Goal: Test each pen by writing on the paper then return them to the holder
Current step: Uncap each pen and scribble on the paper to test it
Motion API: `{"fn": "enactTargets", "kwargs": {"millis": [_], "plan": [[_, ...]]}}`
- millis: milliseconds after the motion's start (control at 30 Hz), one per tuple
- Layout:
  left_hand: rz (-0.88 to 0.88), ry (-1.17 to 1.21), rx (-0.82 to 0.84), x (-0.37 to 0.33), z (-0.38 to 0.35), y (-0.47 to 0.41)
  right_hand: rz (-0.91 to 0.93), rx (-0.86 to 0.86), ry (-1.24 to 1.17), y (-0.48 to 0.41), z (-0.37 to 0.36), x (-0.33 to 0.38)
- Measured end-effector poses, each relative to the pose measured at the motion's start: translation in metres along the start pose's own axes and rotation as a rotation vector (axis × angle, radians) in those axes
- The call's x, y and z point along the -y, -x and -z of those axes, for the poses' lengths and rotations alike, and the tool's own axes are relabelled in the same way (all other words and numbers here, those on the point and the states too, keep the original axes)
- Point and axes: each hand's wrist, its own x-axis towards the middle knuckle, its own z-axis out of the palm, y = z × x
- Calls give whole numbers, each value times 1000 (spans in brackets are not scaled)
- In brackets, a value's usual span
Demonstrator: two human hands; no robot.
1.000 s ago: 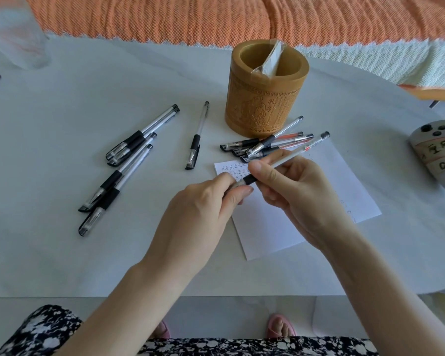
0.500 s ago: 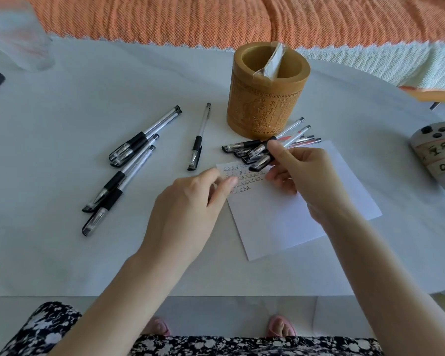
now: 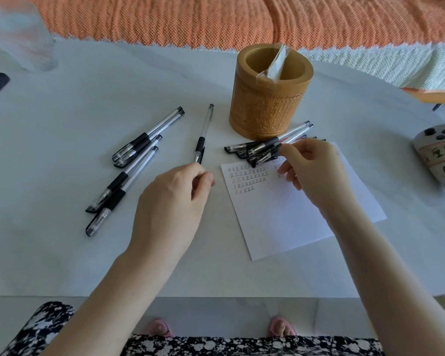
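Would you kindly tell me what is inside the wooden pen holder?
A clear plastic wrapper leans on the rim inside the pen holder. Nothing else shows; the near wall hides its floor.

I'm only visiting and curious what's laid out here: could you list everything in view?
holder: one, tan, back of table, clear wrapper inside.
left pens: four, black and clear, lying left of centre.
lone pen: one, black and clear, between them and holder.
pile: several pens, count unclear, at paper's top edge.
paper: one, white, rows of marks, right of centre.
table: one, white, centre.
cloth: one, orange, behind table.
grey object: one, labelled, right edge.
container: one, clear, blurred, back left.
slippers: two, pink, floor below.
left hand: one, at lone pen's near end.
right hand: one, fingertips on pile.
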Motion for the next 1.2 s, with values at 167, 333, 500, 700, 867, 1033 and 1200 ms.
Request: {"fn": "enactTargets", "kwargs": {"millis": [167,333,500,700,867,1033,1200], "plan": [[-17,-36,-91,9,3,-1,45,5,2,8,3,2],[8,-145,-135,21,8,-2,55,20,-24,13,2,3],[91,-221,-136,29,14,-2,73,30,-73,18,-1,6],[135,-249,-85,26,14,-5,98,39,-89,21,-2,9],[123,-200,-80,29,16,-7,97,85,-123,24,-3,12],[87,-144,-93,26,16,-6,73,110,-179,26,-2,13],[41,14,-153,14,16,-2,34,166,-262,29,-2,16]]}}
